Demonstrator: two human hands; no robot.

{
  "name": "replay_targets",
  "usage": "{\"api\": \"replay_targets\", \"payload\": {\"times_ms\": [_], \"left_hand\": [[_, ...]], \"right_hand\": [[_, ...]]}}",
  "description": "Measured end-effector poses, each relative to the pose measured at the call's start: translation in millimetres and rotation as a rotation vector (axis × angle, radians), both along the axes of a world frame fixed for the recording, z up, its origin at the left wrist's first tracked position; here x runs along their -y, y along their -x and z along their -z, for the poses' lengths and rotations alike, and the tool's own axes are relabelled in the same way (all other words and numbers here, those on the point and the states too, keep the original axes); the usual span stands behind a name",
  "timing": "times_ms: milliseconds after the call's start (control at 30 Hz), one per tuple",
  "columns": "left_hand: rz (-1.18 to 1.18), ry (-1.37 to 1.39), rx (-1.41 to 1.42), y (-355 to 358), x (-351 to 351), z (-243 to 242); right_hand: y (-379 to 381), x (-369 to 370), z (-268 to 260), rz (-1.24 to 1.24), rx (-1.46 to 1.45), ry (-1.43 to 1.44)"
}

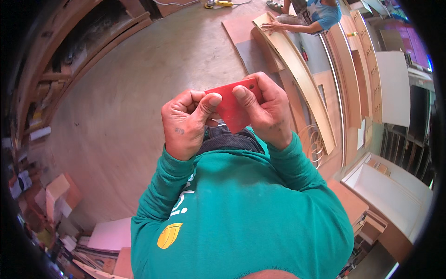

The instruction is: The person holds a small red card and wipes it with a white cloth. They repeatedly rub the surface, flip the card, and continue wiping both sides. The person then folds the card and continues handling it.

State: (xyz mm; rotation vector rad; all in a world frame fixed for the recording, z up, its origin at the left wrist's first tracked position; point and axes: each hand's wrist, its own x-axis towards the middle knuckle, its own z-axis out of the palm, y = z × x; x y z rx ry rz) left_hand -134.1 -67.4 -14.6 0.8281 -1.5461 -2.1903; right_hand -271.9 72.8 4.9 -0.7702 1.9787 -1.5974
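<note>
Between my two hands is a flat red plastic scraper point(234, 108), trapezoid in shape, with a small hole near its upper right corner. My left hand point(190, 120) pinches its left edge, thumb in front and fingers curled behind. On the other side, my right hand point(266, 108) grips the upper right part, its thumb lying across the face. The scraper is held up in front of my waist. My fingers hide parts of its edges and back.
At the upper right a co-worker point(320, 15) rests a hand on a long wooden panel point(296, 76). A coil of thin strip point(312, 143) lies by its near end. A yellow angle grinder point(218, 4) sits on the floor point(115, 104). Wooden shelving point(57, 75) stands left; a white cabinet point(386, 188) stands right.
</note>
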Motion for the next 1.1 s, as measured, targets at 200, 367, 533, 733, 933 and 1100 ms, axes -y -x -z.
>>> {"api": "replay_targets", "payload": {"times_ms": [200,367,533,733,933,1100], "left_hand": [[0.027,0.221,-0.013,101,39,-12],[0.099,0.222,0.006,187,93,-5],[0.25,0.156,-0.023,281,122,-11],[0.578,0.087,-0.07,378,129,-19],[0.631,-0.142,-0.12,442,127,-4],[0.761,-0.029,0.049,480,149,-6]], "right_hand": [[89,49,4,0.141,0.02,0.098],[194,98,27,0.078,0.082,0.233],[286,110,21,0.038,0.065,0.27],[343,90,22,0.184,0.36,0.365],[359,85,26,0.465,0.442,0.391],[370,89,34,0.591,0.404,0.351]]}}
